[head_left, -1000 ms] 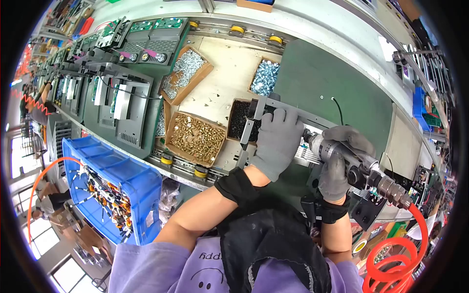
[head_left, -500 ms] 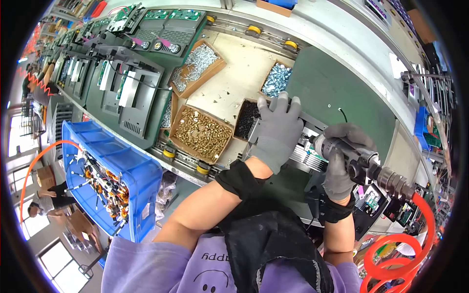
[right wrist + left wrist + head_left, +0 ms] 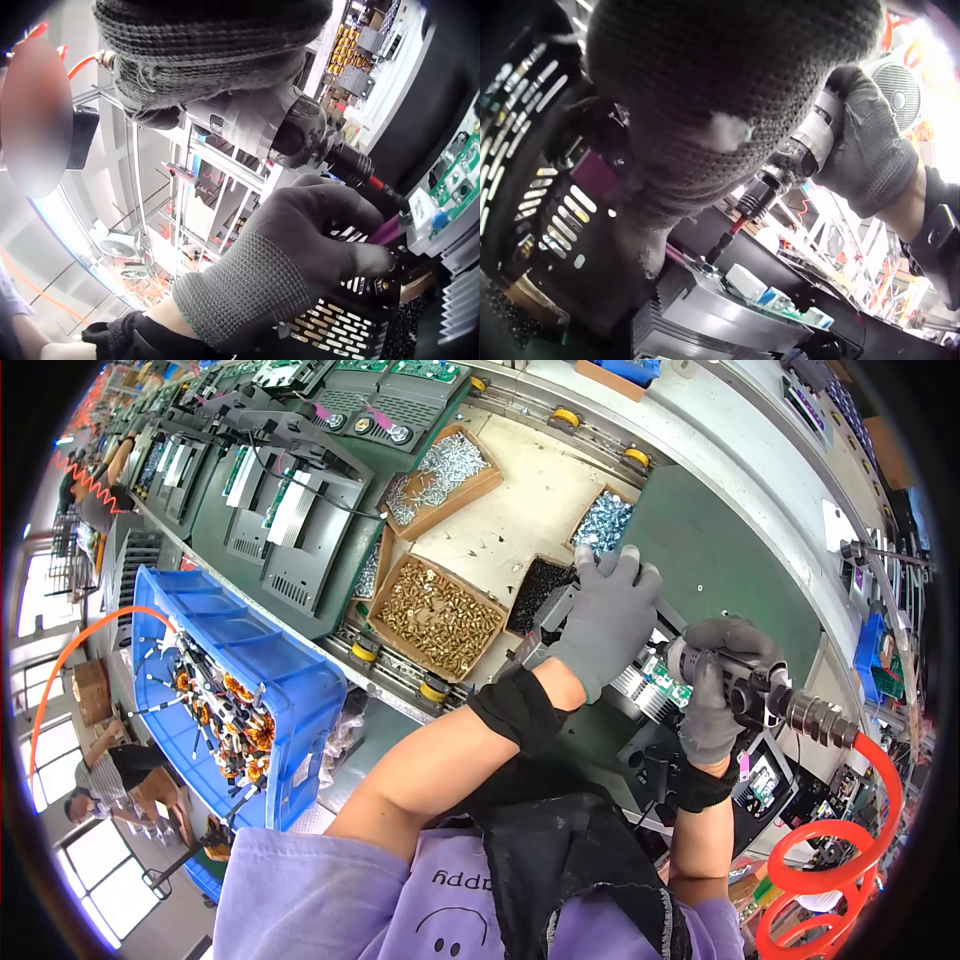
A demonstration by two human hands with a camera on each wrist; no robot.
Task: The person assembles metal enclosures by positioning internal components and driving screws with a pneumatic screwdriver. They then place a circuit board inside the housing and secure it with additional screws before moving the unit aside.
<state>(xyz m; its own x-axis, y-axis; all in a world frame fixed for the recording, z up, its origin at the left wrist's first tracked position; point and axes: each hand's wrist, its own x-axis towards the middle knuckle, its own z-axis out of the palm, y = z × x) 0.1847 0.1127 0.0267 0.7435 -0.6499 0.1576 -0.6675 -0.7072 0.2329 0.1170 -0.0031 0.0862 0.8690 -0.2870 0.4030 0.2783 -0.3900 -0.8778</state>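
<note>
My gloved right hand (image 3: pixel 722 695) grips an air screwdriver (image 3: pixel 682 660) lying level, its nose pointing left. In the right wrist view the red-banded bit (image 3: pixel 379 184) reaches down at the edge of a small circuit board (image 3: pixel 459 180). My gloved left hand (image 3: pixel 615 622) lies across the slotted black metal chassis (image 3: pixel 330 326), fingers extended. Its finger and thumb stand either side of a purple strip (image 3: pixel 386 231), close to the bit. A finned heat sink (image 3: pixel 632 695) sits beside the board. In the left wrist view the left glove hides part of the chassis.
Left of the hands, boxes hold brass screws (image 3: pixel 435 615), black screws (image 3: pixel 540 590), silver screws (image 3: pixel 445 470) and bluish fasteners (image 3: pixel 605 520). A blue crate (image 3: pixel 310 705) of parts stands at the left. A red coiled hose (image 3: pixel 880 770) trails from the screwdriver; similar units (image 3: pixel 310 550) fill the line.
The head view has shifted, moving the scene right. My left hand has slid farther over the chassis, its fingers straighter. The chassis has tilted, showing more heat sink and board. The screwdriver stays gripped.
</note>
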